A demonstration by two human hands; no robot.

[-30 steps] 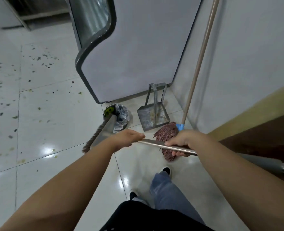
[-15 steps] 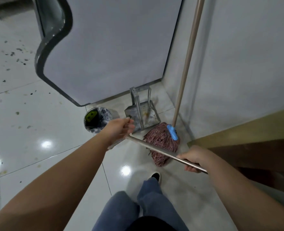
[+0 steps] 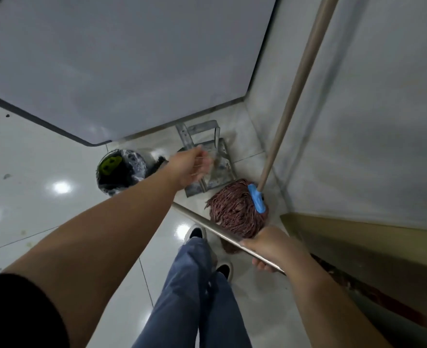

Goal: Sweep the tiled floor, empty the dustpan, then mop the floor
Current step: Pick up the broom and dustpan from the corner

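Right hand grips broom handle — left hand (blurred) over dustpan

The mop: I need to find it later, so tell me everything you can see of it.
The mop has a head of reddish-brown cord strands, a blue plastic clamp and a long tan pole. Its head rests on the tiled floor in the corner, right of the metal dustpan; the pole leans up along the wall. No hand touches it.

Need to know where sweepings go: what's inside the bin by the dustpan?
The bin holds a crumpled liner with a green object on the left. Its bottom is dark and unreadable; its right rim is partly covered by the left forearm.
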